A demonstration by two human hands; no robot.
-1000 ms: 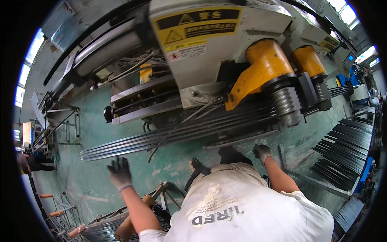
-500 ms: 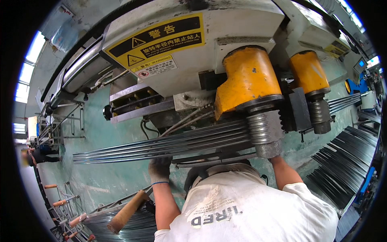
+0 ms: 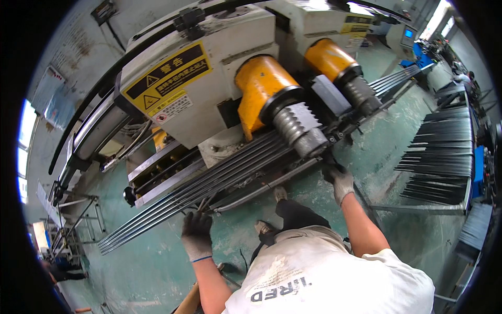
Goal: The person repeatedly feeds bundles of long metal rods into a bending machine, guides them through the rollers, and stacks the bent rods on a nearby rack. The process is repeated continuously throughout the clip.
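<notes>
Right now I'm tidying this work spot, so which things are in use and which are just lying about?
In use:
left hand on the long metal rods
right hand at the machine's edge
ribbed rollers

Lying about:
rack of dark rods
metal stand

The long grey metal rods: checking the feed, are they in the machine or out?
In: the long grey metal rods run under the ribbed steel roller.
</notes>
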